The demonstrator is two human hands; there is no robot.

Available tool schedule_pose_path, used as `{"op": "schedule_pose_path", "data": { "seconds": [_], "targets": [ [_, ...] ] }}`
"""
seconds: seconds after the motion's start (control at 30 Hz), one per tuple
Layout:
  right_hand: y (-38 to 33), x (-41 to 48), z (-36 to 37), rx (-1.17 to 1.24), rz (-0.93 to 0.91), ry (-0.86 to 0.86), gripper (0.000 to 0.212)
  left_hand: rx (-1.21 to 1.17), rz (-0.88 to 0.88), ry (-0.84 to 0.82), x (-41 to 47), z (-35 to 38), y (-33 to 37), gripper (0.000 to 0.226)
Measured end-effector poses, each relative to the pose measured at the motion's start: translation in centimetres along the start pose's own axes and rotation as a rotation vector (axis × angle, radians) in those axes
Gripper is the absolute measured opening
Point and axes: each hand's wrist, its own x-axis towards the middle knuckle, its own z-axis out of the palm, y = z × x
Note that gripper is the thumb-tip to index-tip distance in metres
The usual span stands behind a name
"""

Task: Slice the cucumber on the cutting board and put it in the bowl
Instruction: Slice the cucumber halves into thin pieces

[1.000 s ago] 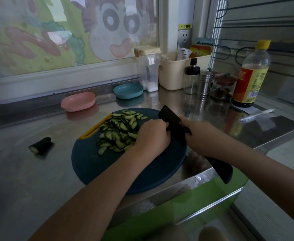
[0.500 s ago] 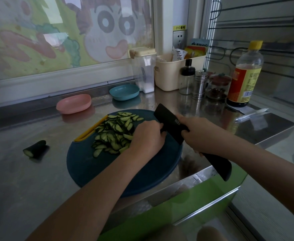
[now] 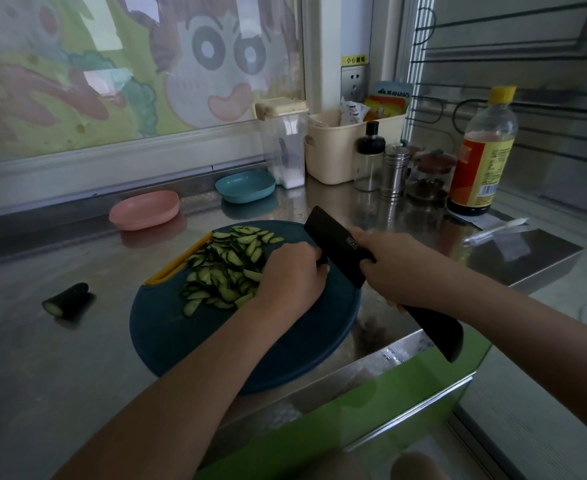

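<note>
I note the right hand (image 3: 392, 268), its grip clamped on the black knife (image 3: 337, 244), with the blade tilted over the cutting board (image 3: 216, 341). The left hand (image 3: 290, 275) lies knuckles-up against the blade with its fingers curled under (what its grip encloses, I cannot tell). Cucumber slices (image 3: 226, 268) are heaped on the board, touching that hand. A cucumber stub (image 3: 67, 299) lies apart on the bench (image 3: 42, 375).

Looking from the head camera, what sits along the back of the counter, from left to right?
Pink bowl, blue bowl, clear canister, cream basket, black-capped bottle, steel shaker, brown-lidded jar, yellow-capped sauce bottle.
</note>
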Motion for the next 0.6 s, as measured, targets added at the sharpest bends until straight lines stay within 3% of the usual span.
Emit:
{"op": "schedule_pose_path", "data": {
  "seconds": [0.6],
  "targets": [
    [-0.8, 0.9, 0.9, -0.179, -0.038, -0.002, 0.043, 0.069, 0.036, 0.018, 0.4, 0.1, 0.0, 0.024]
  ]
}}
